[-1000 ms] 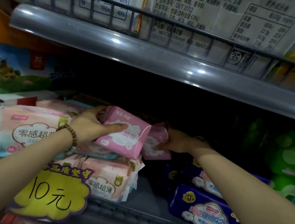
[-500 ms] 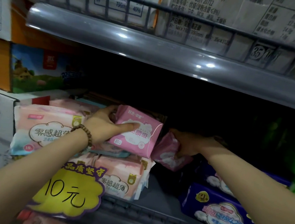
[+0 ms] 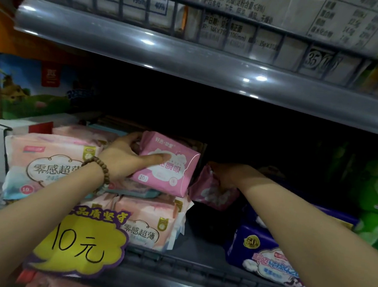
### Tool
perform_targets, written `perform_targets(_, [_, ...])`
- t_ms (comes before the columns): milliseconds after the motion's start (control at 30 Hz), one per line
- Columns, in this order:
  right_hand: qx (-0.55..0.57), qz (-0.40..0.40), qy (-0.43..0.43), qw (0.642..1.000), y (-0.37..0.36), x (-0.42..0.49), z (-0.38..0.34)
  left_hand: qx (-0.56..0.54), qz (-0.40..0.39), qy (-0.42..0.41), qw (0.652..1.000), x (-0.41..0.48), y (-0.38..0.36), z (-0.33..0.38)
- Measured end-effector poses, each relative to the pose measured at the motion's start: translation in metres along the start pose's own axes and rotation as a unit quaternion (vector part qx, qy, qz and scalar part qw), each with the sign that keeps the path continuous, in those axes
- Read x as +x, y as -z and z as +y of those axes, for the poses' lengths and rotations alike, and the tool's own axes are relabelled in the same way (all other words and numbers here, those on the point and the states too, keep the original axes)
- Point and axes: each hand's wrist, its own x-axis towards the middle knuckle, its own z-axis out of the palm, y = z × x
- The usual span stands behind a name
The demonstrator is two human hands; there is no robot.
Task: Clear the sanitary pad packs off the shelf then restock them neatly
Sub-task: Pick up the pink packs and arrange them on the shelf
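Head view, single frame. The left hand (image 3: pixel 122 158) gripped a pink pack (image 3: pixel 170 164): the thumb lay across its printed face and the fingers were curled behind its upper left edge. This pack was held above the peach packs (image 3: pixel 51 168) stacked at the left end of the shelf (image 3: pixel 200 242), its long axis running left to right and tipped down to the right. The right hand (image 3: pixel 228 174) was closed on the upper end of a darker pink pack (image 3: pixel 211 192); its fingertips were lost in shadow. That pack hung tilted, just right of the first.

A bare strip of shelf lay directly below the darker pack, between the peach stack and the blue pack (image 3: pixel 265 257) at the front edge. The right hand was judged the nearer to it. Whether the packs were being lifted out or set back could not be told.

Writing read:
- pink pack: "瞬吸", "10"
- peach packs: "零感超薄"
- yellow price tag (image 3: pixel 79 241): "品质坚守", "10元"
- blue pack: "50"
- cartons (image 3: pixel 229 11) above: "GB/T 20712"
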Motion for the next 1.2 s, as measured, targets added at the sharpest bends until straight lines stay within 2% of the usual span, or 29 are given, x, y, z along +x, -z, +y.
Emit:
perform_targets(133, [0.096,0.014,-0.01,0.995,-0.007,0.008,-0.007,-0.01,-0.008,0.003,1.0,0.0,0.0,0.0])
perform_targets(233, [0.17,-0.024,0.009,0.985,-0.006,0.012,-0.007,-0.006,-0.001,-0.004,1.0,-0.001,0.0,-0.004])
perform_targets(367, [0.195,-0.067,-0.006,0.978,0.006,0.01,0.009,-0.007,-0.004,-0.012,1.0,0.0,0.0,-0.005])
perform_targets(667, [0.25,-0.077,-0.008,0.965,-0.008,0.036,0.014,-0.03,-0.003,-0.029,0.999,0.002,-0.003,-0.008])
perform_targets(900, [0.289,-0.031,-0.008,0.957,-0.016,0.033,0.014,-0.03,0.009,-0.017,0.999,-0.003,-0.005,-0.003])
perform_targets(967, [0.369,0.012,-0.012,0.929,-0.009,0.028,0.025,-0.021,0.006,-0.019,1.0,0.0,-0.004,-0.004])
perform_targets(1033, [0.41,0.019,-0.015,0.912,-0.008,0.024,0.028,-0.018,0.0,-0.015,1.0,0.001,-0.004,-0.005])
perform_targets(1133, [0.336,-0.011,-0.009,0.942,-0.027,0.028,0.015,-0.027,0.002,-0.01,1.0,0.002,-0.006,-0.004])
perform_targets(1200, [0.331,-0.01,-0.004,0.943,-0.044,0.036,0.008,-0.029,-0.001,-0.008,1.0,0.003,-0.007,-0.004])
